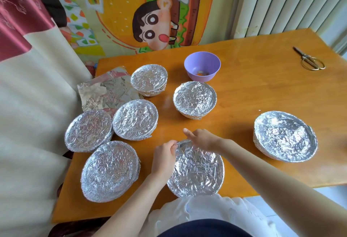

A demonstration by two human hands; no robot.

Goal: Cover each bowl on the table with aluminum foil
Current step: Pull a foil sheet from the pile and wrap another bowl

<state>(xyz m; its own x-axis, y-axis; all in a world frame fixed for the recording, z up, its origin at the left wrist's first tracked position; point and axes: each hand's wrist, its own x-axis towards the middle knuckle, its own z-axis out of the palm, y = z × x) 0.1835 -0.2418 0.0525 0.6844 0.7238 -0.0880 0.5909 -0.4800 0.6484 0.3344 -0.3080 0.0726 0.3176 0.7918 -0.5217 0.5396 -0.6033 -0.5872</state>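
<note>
- We see the foil-covered bowl (pixel 197 171) at the table (pixel 262 86) front edge.
- Our left hand (pixel 163 157) pinches foil at its far-left rim.
- Our right hand (pixel 203 139) grips foil at the far rim.

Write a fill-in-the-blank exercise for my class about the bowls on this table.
1. The one uncovered bowl is ____ in colour.
2. The metal tool near the far right corner of the table is a pair of ____.
3. The left hand and right hand both hold the rim of the front bowl, which is wrapped in ____.
4. Counting the front bowl, ____ bowls are covered.
Missing words: purple; scissors; foil; seven.
</note>
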